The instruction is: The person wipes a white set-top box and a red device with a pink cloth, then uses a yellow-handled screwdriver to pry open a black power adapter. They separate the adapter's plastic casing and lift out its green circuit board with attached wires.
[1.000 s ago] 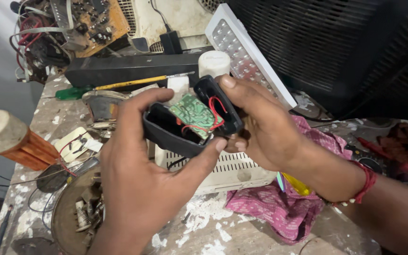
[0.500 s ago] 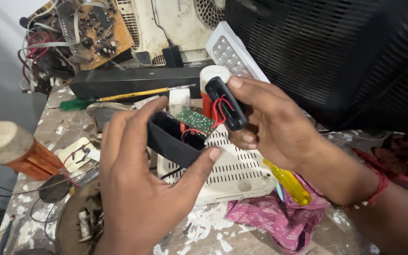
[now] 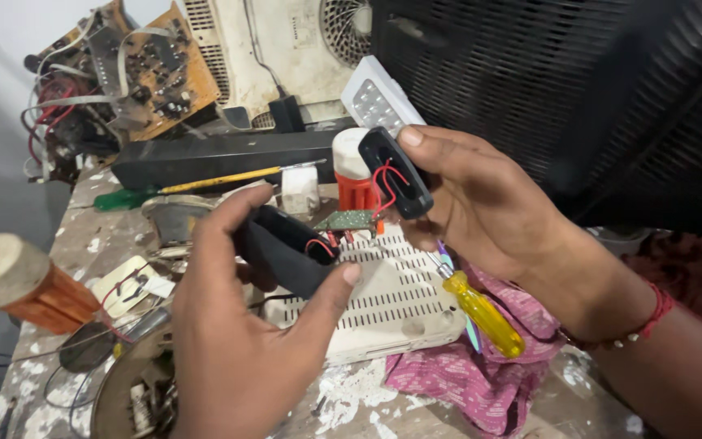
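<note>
Paint-spattered workbench: white vented casing, pink cloth, green-handled screwdriver.

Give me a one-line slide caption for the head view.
Left hand holds a black casing shell, right hand the other half; red wires and a small green circuit board bridge them above a cluttered workbench.

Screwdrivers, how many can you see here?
2. A yellow-handled screwdriver is tucked in the right hand. A green-handled screwdriver lies on the bench at the back, by the long black bar. More may hide in the clutter.
</note>
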Demonstrator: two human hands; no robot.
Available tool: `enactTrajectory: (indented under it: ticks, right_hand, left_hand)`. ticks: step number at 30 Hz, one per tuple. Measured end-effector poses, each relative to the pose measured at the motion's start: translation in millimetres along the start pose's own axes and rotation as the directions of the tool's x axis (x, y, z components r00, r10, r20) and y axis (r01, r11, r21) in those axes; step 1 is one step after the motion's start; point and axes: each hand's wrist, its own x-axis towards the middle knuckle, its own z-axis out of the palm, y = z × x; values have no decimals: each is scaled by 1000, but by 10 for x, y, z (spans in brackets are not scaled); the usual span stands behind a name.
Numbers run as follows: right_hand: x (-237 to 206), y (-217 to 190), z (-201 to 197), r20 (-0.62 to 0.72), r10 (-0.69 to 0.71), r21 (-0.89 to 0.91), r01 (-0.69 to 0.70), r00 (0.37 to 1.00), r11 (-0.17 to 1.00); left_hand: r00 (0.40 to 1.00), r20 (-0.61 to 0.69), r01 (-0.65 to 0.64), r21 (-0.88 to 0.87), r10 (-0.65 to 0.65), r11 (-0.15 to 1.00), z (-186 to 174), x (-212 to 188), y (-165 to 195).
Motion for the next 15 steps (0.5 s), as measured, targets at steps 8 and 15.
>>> enactTrajectory:
  ticks: [8,15]
  right_hand:
    - [45,-4,-154,201,-21,354,-53,979,934]
    - [50,-32,-181,245,-76,369,-21,967,929]
  left_hand:
    - [998,-12,57,-88,-59,994,13,-3,-8]
    - [999,-1,33,-130,-34,991,18,-5,-33]
